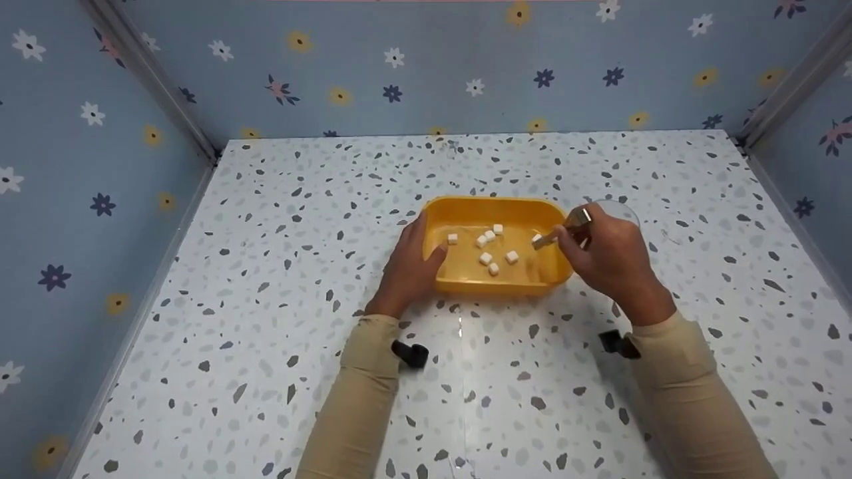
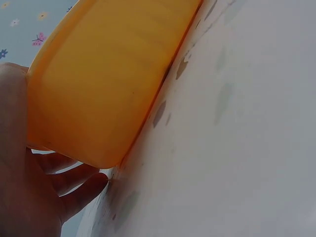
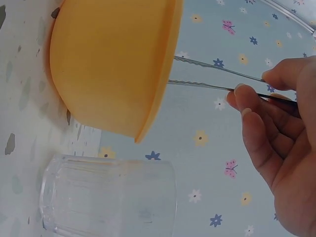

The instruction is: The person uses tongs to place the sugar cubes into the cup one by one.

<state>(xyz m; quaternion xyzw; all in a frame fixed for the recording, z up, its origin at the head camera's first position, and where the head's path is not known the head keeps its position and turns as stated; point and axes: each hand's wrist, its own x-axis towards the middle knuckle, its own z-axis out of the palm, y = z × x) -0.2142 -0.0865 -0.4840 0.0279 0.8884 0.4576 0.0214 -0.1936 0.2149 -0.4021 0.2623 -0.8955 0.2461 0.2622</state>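
Note:
A yellow plastic tub point(image 1: 496, 289) stands on the speckled tabletop with several small white cubes point(image 1: 512, 256) scattered on its floor. My left hand point(image 1: 411, 269) grips the tub's left end, thumb over the rim and fingers along the outside wall. My right hand point(image 1: 611, 249) pinches metal tweezers point(image 3: 207, 85) above the right end. Their tips reach down inside the tub beside one white cube point(image 1: 536, 238); whether they touch it I cannot tell. In the right wrist view the two tweezer arms stand apart, and the tub wall hides their tips.
A clear plastic cup point(image 3: 113, 197) stands to the right of the tub, partly behind my right hand in the head view. Blue flowered walls point(image 1: 439, 66) enclose the speckled table point(image 1: 293, 266) at the back and both sides.

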